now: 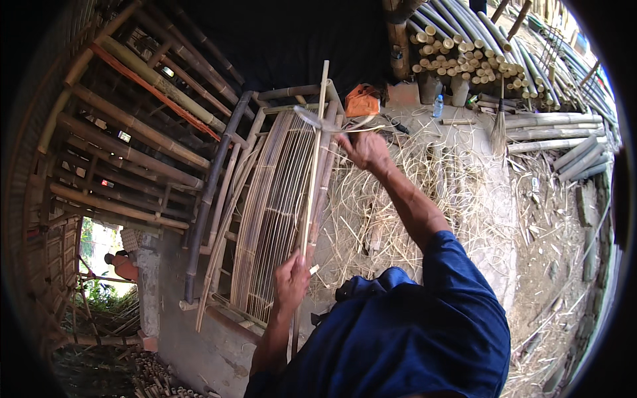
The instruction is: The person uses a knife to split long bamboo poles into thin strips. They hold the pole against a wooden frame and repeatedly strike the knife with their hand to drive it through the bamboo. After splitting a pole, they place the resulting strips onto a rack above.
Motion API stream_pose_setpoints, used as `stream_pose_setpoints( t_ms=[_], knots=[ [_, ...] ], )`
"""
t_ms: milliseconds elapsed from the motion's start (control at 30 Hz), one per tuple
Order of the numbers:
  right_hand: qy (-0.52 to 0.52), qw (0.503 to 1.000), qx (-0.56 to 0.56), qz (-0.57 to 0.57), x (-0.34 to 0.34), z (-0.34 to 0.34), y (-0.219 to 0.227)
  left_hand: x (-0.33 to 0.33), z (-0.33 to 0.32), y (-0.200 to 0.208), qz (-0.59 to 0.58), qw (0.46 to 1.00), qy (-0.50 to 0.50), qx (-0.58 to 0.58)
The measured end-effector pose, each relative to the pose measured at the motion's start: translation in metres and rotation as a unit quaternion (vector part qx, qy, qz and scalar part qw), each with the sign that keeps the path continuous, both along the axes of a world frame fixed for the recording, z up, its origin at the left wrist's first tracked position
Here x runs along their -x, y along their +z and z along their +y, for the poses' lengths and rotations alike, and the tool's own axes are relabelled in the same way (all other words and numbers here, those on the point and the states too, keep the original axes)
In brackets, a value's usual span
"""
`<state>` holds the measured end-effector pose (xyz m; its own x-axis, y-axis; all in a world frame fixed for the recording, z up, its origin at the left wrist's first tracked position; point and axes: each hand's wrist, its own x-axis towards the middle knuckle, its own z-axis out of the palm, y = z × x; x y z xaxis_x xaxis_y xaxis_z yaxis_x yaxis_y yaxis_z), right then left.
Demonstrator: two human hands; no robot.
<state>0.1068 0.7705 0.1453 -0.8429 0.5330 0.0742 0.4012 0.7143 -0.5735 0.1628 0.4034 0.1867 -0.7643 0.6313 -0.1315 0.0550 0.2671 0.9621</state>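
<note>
My left hand [292,282] is closed around the near end of a long pale bamboo strip [314,172], which runs away from me along the right side of a bamboo frame. My right hand [367,151] is closed too, farther out, holding a knife [310,119]. Its light blade, blurred, lies across the strip near the far end; the handle is mostly hidden in my fist. Beneath and left of the strip, thin bamboo slats [269,205] lie side by side with narrow gaps. A short pale bit [314,270] shows beside my left fingers.
Thin bamboo shavings [411,192] cover the ground on the right. An orange bag [362,99] and a plastic bottle [438,106] are beyond. Stacked bamboo poles [464,56] fill the far right, near a broom [499,132]. Bamboo racks [133,132] stand left. Another person [121,264] is far left.
</note>
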Motion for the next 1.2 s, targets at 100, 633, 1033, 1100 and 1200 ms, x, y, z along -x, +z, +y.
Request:
stream_pose_setpoints(
  t_ms=[100,633,1033,1100,1200],
  knots=[
    [-0.104,0.991,-0.065,0.057,0.006,0.061,0.002,-0.032,-0.052,0.014,-0.028,0.999,-0.018,0.032],
    [0.091,0.993,0.050,-0.062,-0.034,-0.038,-0.031,-0.034,-0.100,-0.066,-0.211,0.953,0.208,0.056],
    [0.312,0.949,0.006,-0.036,-0.092,-0.193,-0.043,0.004,-0.042,-0.061,-0.166,0.980,0.107,0.025],
    [0.337,0.941,-0.025,-0.019,-0.094,-0.188,-0.046,0.005,-0.039,-0.065,-0.204,0.973,0.104,0.032],
    [0.247,0.965,0.021,-0.080,-0.070,-0.152,-0.061,-0.007,-0.041,-0.067,-0.213,0.973,0.088,-0.018]
  ],
)
